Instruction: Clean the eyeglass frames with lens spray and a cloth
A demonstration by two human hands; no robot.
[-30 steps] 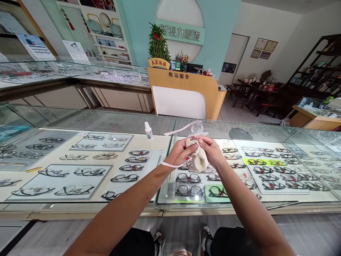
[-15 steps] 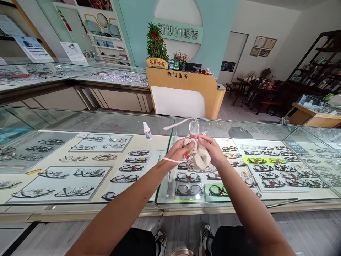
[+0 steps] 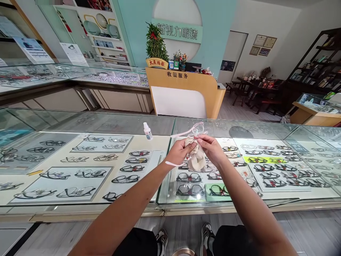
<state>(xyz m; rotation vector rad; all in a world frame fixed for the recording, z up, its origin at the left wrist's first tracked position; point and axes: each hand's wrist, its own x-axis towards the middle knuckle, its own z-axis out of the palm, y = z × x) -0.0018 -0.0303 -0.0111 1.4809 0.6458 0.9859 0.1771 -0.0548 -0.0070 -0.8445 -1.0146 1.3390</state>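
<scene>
My left hand point(image 3: 179, 152) is closed around a cream cloth point(image 3: 197, 160), which hangs down between my two hands above the glass counter. A pair of pink-framed glasses point(image 3: 192, 131) sticks out beyond my fingertips, one temple pointing left. My right hand point(image 3: 210, 147) pinches at the glasses where they meet the cloth. Fingers and cloth cover part of the frame. A small white spray bottle point(image 3: 147, 131) stands upright on the counter, left of my hands.
Under the glass display counter point(image 3: 162, 193) lie rows of eyeglasses point(image 3: 189, 177) on boards. A wooden cashier desk point(image 3: 186, 80) with a potted plant point(image 3: 157, 42) stands beyond. Another display case point(image 3: 317, 110) is at the right.
The glasses have turned in my hands: the lens that stood upright now appears tilted, and the temple has shifted right and lower. The spray bottle stays put.
</scene>
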